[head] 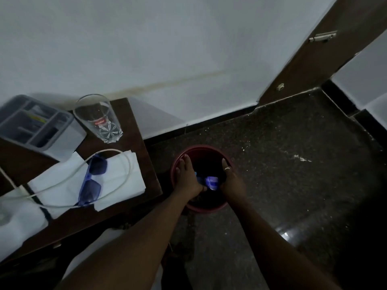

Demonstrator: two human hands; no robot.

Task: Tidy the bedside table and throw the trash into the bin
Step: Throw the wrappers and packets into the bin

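Trash, a crumpled blue wrapper, sits between the two hands directly over the open mouth of the dark red bin that stands on the floor just beside the bench. The left hand lies on the wrapper's left, its fingers stretched forward and loosely spread over the bin's far-left rim, with only the thumb side seeming to pinch the wrapper's left end. The right hand closes in from the right, its fingers curled down into the bin so that how tightly they grip cannot be told. The wrapper's long axis runs roughly left to right, from one hand to the other, and both hands are about equally near it. Since it already hangs inside the rim's outline, the coming move judged likely is a plain release straight down, with no sideways carry needed. On the bench remain blue sunglasses lying on white paper, a white cable, a clear glass and a grey organiser.
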